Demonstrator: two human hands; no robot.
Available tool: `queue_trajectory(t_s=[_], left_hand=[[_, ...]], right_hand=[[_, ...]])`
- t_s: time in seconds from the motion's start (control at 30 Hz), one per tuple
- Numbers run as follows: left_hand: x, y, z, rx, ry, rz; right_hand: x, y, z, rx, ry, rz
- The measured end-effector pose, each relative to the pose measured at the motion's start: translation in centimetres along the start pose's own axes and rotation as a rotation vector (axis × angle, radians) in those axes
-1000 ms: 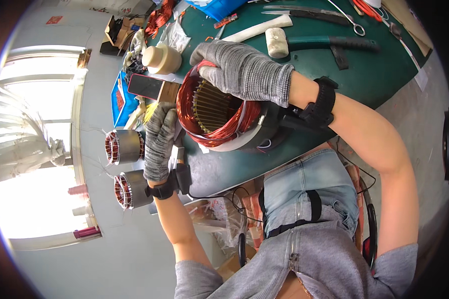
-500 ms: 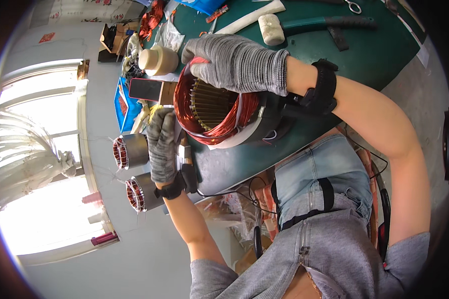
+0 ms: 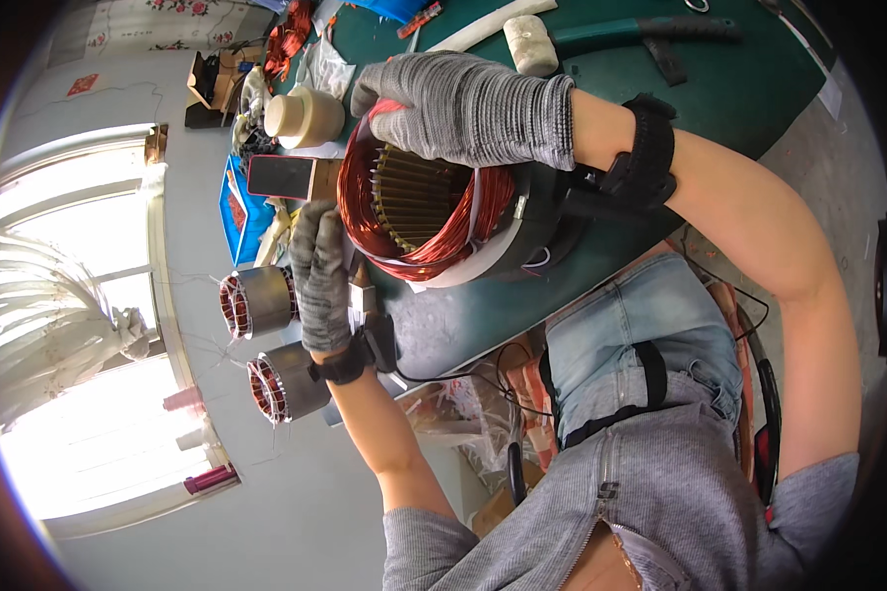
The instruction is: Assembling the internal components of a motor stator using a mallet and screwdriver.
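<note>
A motor stator (image 3: 517, 222) with thick red copper winding bundles (image 3: 362, 231) at its end lies on its side on the green table. Brownish slot strips (image 3: 419, 192) line its bore. My right hand (image 3: 463, 108), in a grey striped glove, is closed over the upper edge of the winding, fingers and thumb around the red wire. My left hand (image 3: 320, 281), gloved too, is beside the stator's left side, apart from the winding. Its fingers stretch upward close together, with nothing visible in them; the palm side is hidden.
Two smaller wound stators (image 3: 256, 300) (image 3: 291, 382) stand left of my left hand. A phone (image 3: 281, 177), a cream tape roll (image 3: 306, 118) and a blue tray (image 3: 241, 212) lie behind. A white-headed mallet (image 3: 532, 44) rests on the green table (image 3: 739, 108) at the back.
My left hand has drawn slightly away from the winding, its fingers straighter. My right hand keeps its hold on the winding. The view has shifted a little.
</note>
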State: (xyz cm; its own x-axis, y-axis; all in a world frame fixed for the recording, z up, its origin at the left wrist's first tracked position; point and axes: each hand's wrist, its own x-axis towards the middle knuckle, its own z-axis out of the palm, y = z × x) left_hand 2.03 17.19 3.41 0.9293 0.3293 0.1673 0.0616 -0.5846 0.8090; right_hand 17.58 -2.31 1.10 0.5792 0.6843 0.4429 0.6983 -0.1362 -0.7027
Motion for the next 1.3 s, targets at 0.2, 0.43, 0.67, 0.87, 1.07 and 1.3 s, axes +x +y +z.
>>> queue_trajectory(t_s=[0.2, 0.43, 0.67, 0.87, 1.07, 1.3], left_hand=[[0.7, 0.1, 0.6, 0.337, -0.013, 0.221], [1.7, 0.6, 2.4, 0.265, 0.158, 0.284], [2.5, 1.0, 0.3, 0.645, -0.108, 0.361], [2.2, 3.1, 0.1, 0.236, -0.225, 0.279], [1.7, 4.1, 1.6, 0.064, -0.186, -0.044], [3.1, 4.2, -1.4, -0.133, -0.231, -0.132]], right_hand=[[0.0, -0.5, -0.5, 0.174, -0.032, 0.024], [-0.1, -0.3, -0.2, 0.181, -0.018, 0.006], [-0.3, 1.3, -0.1, 0.106, 0.021, -0.016], [1.0, 2.7, 0.9, -0.792, 0.294, -0.742], [1.3, 4.3, -4.2, 0.009, -0.263, -0.309], [5.5, 2.4, -1.2, 0.38, -0.507, -0.298]])
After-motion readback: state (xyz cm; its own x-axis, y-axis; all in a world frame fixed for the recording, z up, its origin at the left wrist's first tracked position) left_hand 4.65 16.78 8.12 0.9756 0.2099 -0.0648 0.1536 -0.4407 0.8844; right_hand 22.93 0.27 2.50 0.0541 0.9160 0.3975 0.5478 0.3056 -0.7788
